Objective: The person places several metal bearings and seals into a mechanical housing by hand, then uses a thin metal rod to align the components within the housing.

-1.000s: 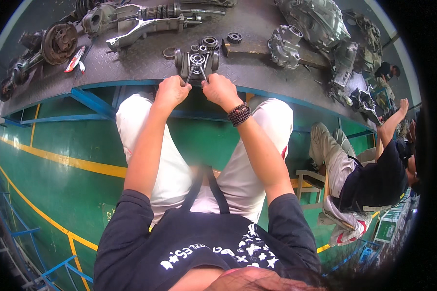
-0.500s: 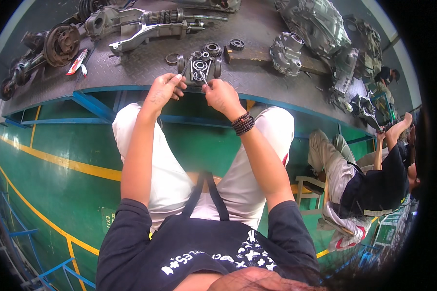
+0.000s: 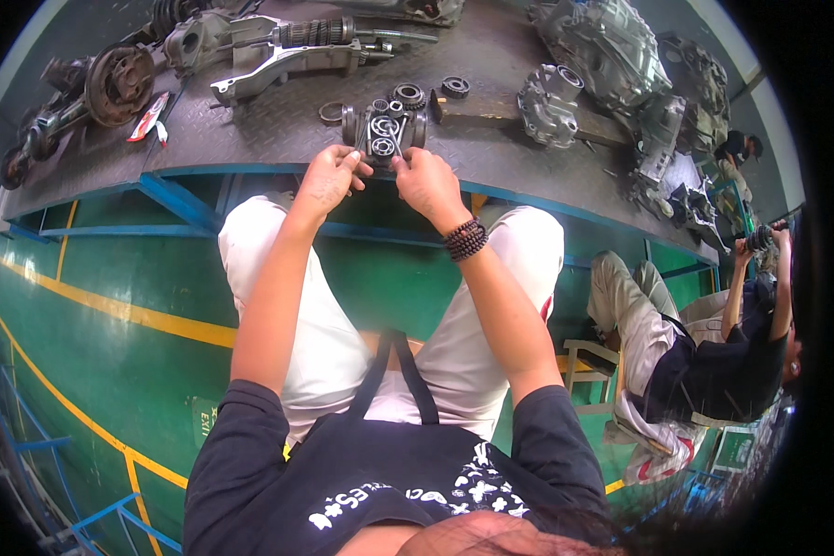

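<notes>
A small metal assembly (image 3: 383,128) with ring-shaped bearings in its middle and round discs at both sides lies at the bench's near edge. My left hand (image 3: 334,180) is closed at its near left side, pinching a thin dark rod that points at the assembly. From the right, my right hand (image 3: 430,185) is closed on a thin metal rod (image 3: 395,141), whose far end reaches over the bearings. The exact kind of either rod is too small to tell. Just beyond lie a toothed gear (image 3: 408,94), a bearing ring (image 3: 455,86) and a thin ring (image 3: 331,113).
A wooden block (image 3: 477,111) and a cast metal housing (image 3: 549,109) lie to the right on the metal bench (image 3: 278,139). Further left are an open gearbox casing (image 3: 287,65), a red-and-white packet (image 3: 148,119) and a rusty drum (image 3: 120,85). A co-worker (image 3: 713,371) sits at the right.
My left hand has moved slightly right, closer to the assembly. My right hand has shifted a little. At the right, the co-worker has raised a dark ridged part in both hands.
</notes>
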The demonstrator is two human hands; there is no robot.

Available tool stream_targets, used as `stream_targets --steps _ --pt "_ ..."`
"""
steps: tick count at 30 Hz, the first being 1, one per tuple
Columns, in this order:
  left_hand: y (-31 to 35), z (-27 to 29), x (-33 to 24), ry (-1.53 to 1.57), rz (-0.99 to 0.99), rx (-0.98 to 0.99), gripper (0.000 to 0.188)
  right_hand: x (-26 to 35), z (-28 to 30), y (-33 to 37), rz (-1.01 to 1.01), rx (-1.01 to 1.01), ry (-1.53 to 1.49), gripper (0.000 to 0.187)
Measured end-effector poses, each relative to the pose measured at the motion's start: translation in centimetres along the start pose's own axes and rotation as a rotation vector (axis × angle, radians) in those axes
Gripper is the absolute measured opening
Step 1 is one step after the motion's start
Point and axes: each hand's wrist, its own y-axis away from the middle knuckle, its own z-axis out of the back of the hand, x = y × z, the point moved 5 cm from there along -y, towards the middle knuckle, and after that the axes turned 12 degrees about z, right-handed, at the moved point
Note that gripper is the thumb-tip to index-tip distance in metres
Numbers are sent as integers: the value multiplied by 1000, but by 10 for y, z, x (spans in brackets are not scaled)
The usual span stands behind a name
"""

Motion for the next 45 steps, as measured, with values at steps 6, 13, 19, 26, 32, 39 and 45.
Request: stream_targets --steps 6,13,19,26,32,39,45 --pt "1 -17 12 -135 59 -41 32 -14 -14 0 -19 108 37 34" --pt "15 -28 8 237 54 208 29 -19 -1 -1 -69 -2 -346 35" --pt "11 -32 21 330 132 197 25 -7 -16 18 -81 5 -872 30" --pt "0 -36 17 246 75 73 24 -12 -34 36 -320 50 -1278 30" --pt "-1 -29 25 149 -26 32 27 -14 -31 36 -371 12 -1244 28" --pt "-4 -4 30 -300 -57 -307 27 -20 -39 31 -220 19 -925 24" --pt "-4 -11 33 -493 80 -223 33 -40 -49 24 -91 -71 -688 26"
